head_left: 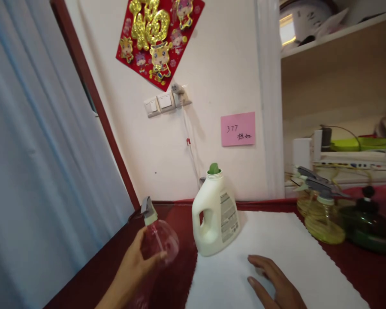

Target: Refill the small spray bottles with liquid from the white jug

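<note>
Right hand [276,281] lies flat and released on the white cloth [292,253]; left hand [137,264] grips a clear spray bottle [159,240].
Beyond the fingers [156,256] stands a white jug [215,214]. Bottle looks light, smooth, likely slippery; its grey-capped neck offers surer hold. Desk [176,214] edge lies left; open cloth right.

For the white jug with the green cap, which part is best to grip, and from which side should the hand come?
Probably the built-in loop handle on the white jug. It faces left, toward the left hand holding the clear spray bottle. The jug stands upright, so fingers can pass through the opening from the left. The right hand lies flat on the white cloth.
</note>
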{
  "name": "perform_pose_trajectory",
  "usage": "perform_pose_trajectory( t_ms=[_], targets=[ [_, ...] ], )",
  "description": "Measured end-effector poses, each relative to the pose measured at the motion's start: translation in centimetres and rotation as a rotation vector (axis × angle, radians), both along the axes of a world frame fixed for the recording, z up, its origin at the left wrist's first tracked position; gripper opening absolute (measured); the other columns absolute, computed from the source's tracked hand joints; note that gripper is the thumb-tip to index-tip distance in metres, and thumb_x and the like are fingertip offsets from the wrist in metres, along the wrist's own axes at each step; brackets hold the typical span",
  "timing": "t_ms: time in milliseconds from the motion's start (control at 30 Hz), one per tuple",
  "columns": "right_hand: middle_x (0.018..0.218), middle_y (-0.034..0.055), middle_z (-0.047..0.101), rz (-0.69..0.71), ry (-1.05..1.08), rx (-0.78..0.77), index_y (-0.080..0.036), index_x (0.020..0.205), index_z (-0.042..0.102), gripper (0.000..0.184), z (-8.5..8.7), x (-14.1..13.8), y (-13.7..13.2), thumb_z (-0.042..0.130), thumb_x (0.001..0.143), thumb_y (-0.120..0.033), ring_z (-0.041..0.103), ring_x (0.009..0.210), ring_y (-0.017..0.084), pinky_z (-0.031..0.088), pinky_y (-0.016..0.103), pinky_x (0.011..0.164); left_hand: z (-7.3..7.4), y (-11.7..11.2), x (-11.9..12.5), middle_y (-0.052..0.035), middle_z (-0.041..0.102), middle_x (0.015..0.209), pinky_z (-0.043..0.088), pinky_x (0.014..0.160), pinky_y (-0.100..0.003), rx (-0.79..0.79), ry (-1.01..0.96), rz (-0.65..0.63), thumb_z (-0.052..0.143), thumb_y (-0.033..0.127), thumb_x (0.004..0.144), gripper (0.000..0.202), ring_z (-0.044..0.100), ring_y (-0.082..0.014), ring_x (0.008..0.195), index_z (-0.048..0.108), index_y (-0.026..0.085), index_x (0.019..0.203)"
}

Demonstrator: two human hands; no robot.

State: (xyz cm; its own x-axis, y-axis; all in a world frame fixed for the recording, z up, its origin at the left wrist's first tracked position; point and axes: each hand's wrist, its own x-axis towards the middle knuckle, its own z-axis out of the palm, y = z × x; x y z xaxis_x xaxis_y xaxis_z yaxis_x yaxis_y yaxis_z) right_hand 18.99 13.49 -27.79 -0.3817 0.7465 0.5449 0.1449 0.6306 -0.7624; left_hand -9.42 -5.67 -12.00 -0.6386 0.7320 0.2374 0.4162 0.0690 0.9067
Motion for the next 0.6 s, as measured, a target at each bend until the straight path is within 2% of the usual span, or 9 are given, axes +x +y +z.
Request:
perform_pose_trajectory(
  t_ms=[133, 267, 333, 433, 500, 600],
  targets=[
    [0.119, 0.006, 0.075, 0.042, 0.0, 0.052, -0.029, 0.119, 0.07, 0.029, 2.2, 0.6, -0.7, 0.059, 0.095, -0.04, 0.073, 0.109, 0.024, 0.062, 0.033, 0.094, -1.6, -0.1, 5.7, -0.0139, 0.07, 0.133, 0.052, 0.106, -0.051, 0.061, -0.186, -0.14, 0.093, 0.039, 0.06, 0.082, 0.064, -0.0388, 0.124, 0.057, 0.024, 0.131],
    [0.128, 0.0096, 0.07, 0.122, 0.042, -0.043, -0.027, 0.125, 0.066, 0.034, 3.1, 0.6, -2.0, 0.053, 0.098, -0.044, 0.067, 0.119, 0.026, 0.058, 0.039, 0.102, -2.3, 2.2, 9.9, -0.0148, 0.069, 0.133, 0.05, 0.106, -0.055, 0.046, -0.246, -0.338, 0.093, 0.042, 0.061, 0.078, 0.065, -0.0392, 0.122, 0.061, 0.025, 0.131],
    [0.14, 0.0126, 0.063, 0.22, 0.088, -0.099, -0.026, 0.136, 0.059, 0.046, 3.2, 0.4, -2.6, 0.056, 0.096, -0.047, 0.06, 0.129, 0.029, 0.052, 0.045, 0.109, -2.9, 3.6, 11.0, -0.0145, 0.067, 0.136, 0.049, 0.107, -0.054, 0.04, -0.194, -0.355, 0.092, 0.043, 0.061, 0.078, 0.063, -0.0392, 0.125, 0.062, 0.027, 0.132],
    [0.154, 0.0175, 0.049, 0.385, 0.088, -0.168, -0.022, 0.151, 0.042, 0.09, 3.7, 0.0, -3.1, 0.08, 0.073, -0.048, 0.048, 0.141, 0.039, 0.04, 0.056, 0.117, -4.6, 5.4, 11.5, -0.017, 0.063, 0.141, 0.051, 0.104, -0.052, 0.014, -0.099, -0.312, 0.093, 0.048, 0.058, 0.081, 0.062, -0.0413, 0.126, 0.064, 0.026, 0.131],
    [0.158, 0.0184, 0.044, 0.426, 0.015, -0.234, -0.022, 0.154, 0.037, 0.112, 4.5, -0.2, -3.1, 0.09, 0.056, -0.034, 0.043, 0.144, 0.041, 0.036, 0.058, 0.119, -5.9, 6.2, 11.5, -0.0192, 0.062, 0.142, 0.054, 0.101, -0.052, 0.017, -0.089, -0.299, 0.092, 0.052, 0.058, 0.083, 0.063, -0.0421, 0.123, 0.063, 0.024, 0.131],
    [0.156, 0.0184, 0.046, 0.388, -0.063, -0.281, -0.021, 0.153, 0.037, 0.118, 5.6, -0.5, -3.0, 0.09, 0.048, -0.016, 0.045, 0.143, 0.038, 0.038, 0.054, 0.118, -7.3, 6.5, 11.2, -0.0199, 0.062, 0.142, 0.055, 0.1, -0.05, 0.053, -0.088, -0.245, 0.091, 0.055, 0.057, 0.085, 0.063, -0.042, 0.123, 0.063, 0.023, 0.131]
  ],
)
